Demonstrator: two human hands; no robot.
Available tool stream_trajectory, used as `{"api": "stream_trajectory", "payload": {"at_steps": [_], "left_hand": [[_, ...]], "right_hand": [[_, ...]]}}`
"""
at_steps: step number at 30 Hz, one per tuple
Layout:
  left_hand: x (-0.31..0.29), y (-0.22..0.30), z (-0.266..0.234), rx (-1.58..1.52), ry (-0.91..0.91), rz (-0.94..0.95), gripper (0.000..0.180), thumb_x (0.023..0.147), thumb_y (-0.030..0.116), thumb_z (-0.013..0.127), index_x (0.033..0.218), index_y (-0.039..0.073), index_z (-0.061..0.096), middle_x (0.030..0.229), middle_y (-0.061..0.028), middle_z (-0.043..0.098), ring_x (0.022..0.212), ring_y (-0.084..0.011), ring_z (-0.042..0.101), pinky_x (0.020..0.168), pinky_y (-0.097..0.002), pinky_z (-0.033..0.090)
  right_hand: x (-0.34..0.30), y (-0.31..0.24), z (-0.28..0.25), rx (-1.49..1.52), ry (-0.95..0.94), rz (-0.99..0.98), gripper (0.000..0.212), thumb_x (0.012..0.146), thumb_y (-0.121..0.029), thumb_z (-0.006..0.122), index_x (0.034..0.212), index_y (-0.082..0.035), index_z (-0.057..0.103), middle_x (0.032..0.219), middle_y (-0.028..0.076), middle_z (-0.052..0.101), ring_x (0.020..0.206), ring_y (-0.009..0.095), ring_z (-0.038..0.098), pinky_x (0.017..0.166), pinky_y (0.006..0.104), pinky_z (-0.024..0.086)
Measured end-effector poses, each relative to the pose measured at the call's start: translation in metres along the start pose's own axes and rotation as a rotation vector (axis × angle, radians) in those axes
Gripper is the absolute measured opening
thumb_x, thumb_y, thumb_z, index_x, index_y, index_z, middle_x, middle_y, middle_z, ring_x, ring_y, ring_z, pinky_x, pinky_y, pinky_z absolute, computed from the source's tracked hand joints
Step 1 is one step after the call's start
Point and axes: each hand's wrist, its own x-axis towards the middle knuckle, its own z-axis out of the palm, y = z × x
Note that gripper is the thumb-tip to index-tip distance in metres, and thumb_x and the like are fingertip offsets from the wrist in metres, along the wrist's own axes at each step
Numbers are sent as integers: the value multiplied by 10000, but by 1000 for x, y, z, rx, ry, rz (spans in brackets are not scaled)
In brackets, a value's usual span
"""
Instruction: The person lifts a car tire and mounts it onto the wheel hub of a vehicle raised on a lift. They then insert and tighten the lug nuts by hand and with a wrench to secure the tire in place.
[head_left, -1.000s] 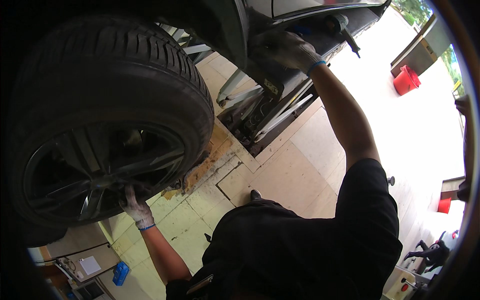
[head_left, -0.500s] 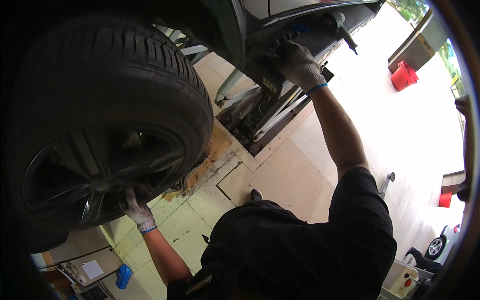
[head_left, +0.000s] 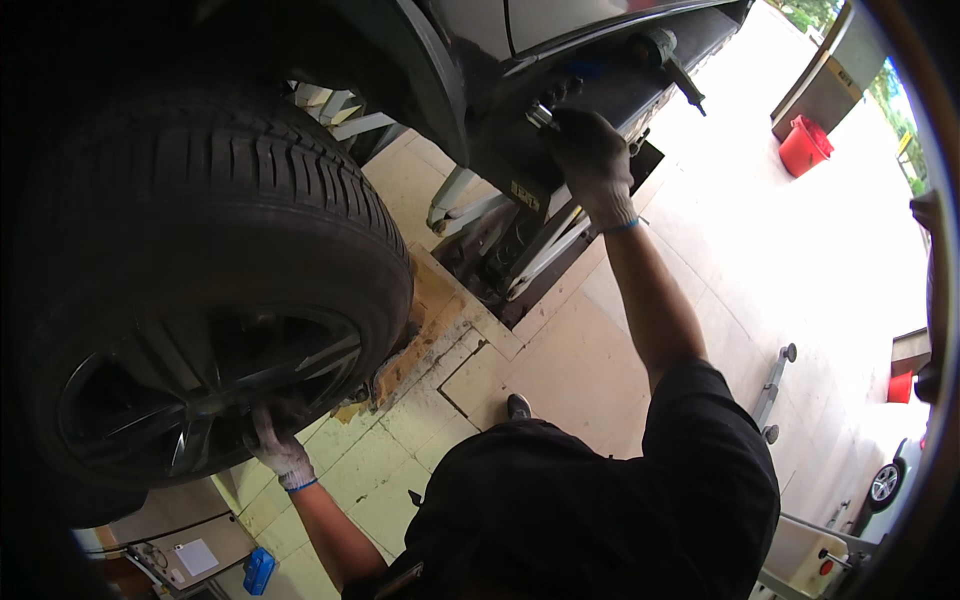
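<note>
We have the wheel up at the wheel arch, but cannot tell whether it's fastened. Our left hand is at its spokes, grip unclear; our right hand pinches a shiny metal piece beside loose dark pieces.

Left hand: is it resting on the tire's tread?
No, the left hand is low at the wheel spokes, apart from the tread higher in the picture.
</note>
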Motion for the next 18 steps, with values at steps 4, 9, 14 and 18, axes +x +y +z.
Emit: {"api": "stream_trajectory", "payload": {"at_steps": [4,9,14,18], "left_hand": [[4,12,-2,-619,-59,-571,376,1015,237,610,1324,27,651,1215,-144,705,1020,-290,701,923,-437,559],[-5,0,1,-786,3,-660,417,967,215,643,1346,42,644,1320,-151,675,1198,-330,649,1029,-486,501],[-7,0,10,-12,0,117,490,912,114,605,1401,115,631,1404,-99,628,1257,-344,611,1062,-539,459],[13,39,1,127,78,273,566,810,51,672,1365,160,659,1142,-69,730,1073,-326,704,923,-584,532]], "right_hand": [[-45,-26,-3,720,-48,166,357,917,-140,756,1222,25,670,1089,108,734,947,159,691,828,290,570],[-109,-91,11,1211,-232,231,381,904,-97,718,1241,36,600,1076,132,703,901,193,688,808,316,581],[-156,-150,34,1242,-252,200,371,894,-114,689,1217,29,577,1053,141,690,861,207,690,752,333,591],[-206,-193,68,1017,-223,78,409,901,-129,712,1237,56,570,1032,160,703,830,204,699,718,323,598]]}}
